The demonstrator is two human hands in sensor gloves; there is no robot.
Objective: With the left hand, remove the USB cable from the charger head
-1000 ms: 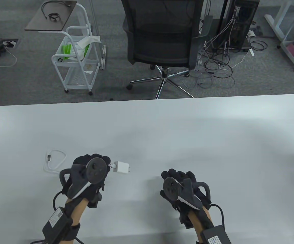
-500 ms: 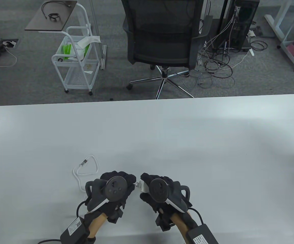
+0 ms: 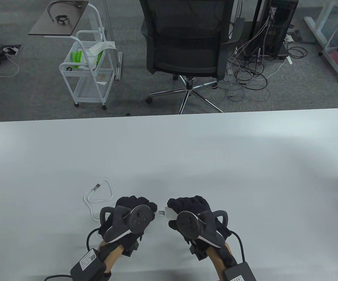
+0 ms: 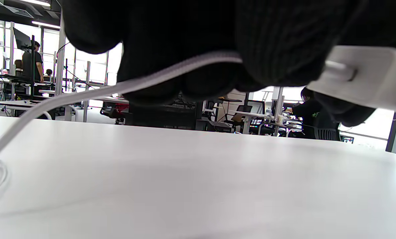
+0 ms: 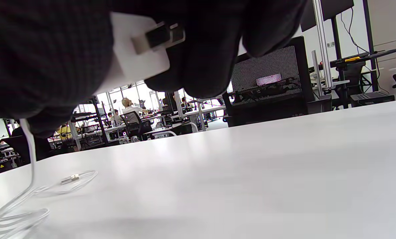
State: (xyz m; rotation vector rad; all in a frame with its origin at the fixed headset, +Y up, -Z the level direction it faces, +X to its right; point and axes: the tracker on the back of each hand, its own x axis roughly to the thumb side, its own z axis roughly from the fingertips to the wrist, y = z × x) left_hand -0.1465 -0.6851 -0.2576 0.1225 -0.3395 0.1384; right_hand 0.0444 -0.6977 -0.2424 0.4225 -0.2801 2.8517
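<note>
A white charger head is held in my right hand, a little above the table. In the right wrist view the charger head sits between the gloved fingers with its prongs outward. My left hand pinches the USB plug of the white cable. The plug's metal part shows between the two hands, and in the left wrist view the plug still meets the charger's face. The cable runs under my left fingers and down to the table.
The cable's loose loop and its free connector lie on the white table, left of my left hand. An office chair and a white cart stand beyond the far edge.
My left hand brought the charger and cable right and nearer me. My right hand came over and gripped the charger. Since then the hands have drawn slightly apart, baring more of the plug.
</note>
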